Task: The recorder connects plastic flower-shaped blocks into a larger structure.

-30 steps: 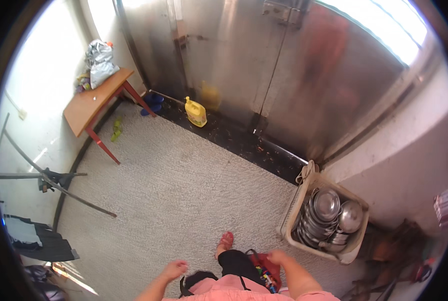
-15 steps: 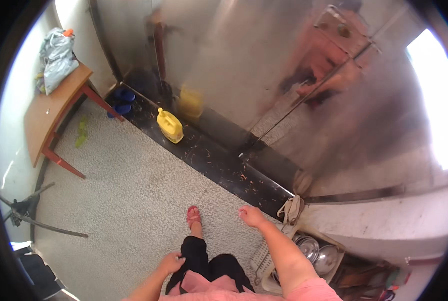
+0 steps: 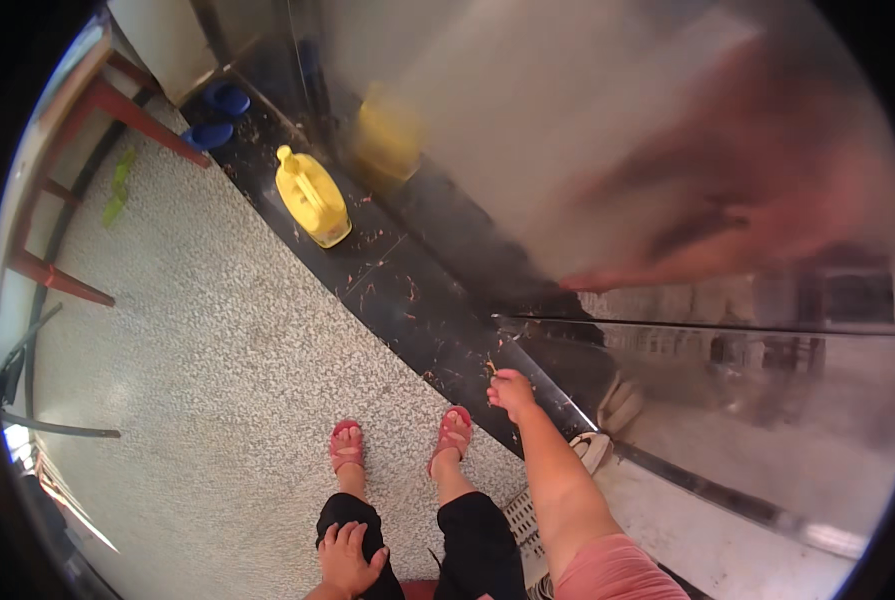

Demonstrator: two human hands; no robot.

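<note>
Scraps [image 3: 410,290] of orange-brown litter dot a black floor strip [image 3: 439,325] that runs beneath a yellow jug [image 3: 312,203] and off to its right, at the foot of shiny metal doors [image 3: 527,140]. Well to the jug's right and nearer the wearer, a right hand [image 3: 510,393] reaches low over the strip, its fingers curled narrow beside one thin scrap; whether they pinch anything, one cannot tell. A left hand [image 3: 347,556], far nearer the wearer than the jug, lies with fingers spread on a black trouser knee [image 3: 344,512], holding nothing visible. The jug stands upright, well apart from both hands, with blue slippers [image 3: 227,98] just beyond it to the left. Two red sandals [image 3: 453,434] are planted on the speckled floor [image 3: 237,330] between jug and wearer.

Balance looks like the chief risk: with one arm stretched so far forward, the weight could tip toward the doors. Scraps this fine could slip from a loose pinch or scatter at a brush of the fingers. The jug seems safe for now, though a wide sweep leftward along the strip could knock it over.
</note>
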